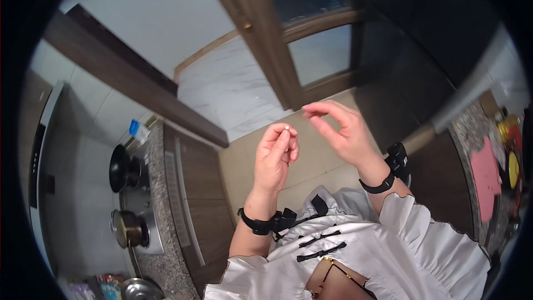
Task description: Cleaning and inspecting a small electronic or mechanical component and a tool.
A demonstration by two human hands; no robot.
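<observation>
Between the thumb and forefinger of my left hand (277, 148) is a small whitish object (287, 128), too small to identify. The other fingers of that hand are curled. My right hand (339, 131) is raised beside it, thumb and fingers apart, with nothing visible in it. Both hands are held in the air over the beige tiled floor (308, 183), in front of my white ruffled garment (354, 250). Each wrist wears a black strap with a device on it.
Left, a granite counter (162, 200) carries a stove with a black wok (119, 168) and a lidded pot (125, 229). A wood-framed glass door (270, 37) stands ahead. On the right counter lies a pink cutting board (486, 179) near several containers. A dark tall panel (408, 62) rises at right.
</observation>
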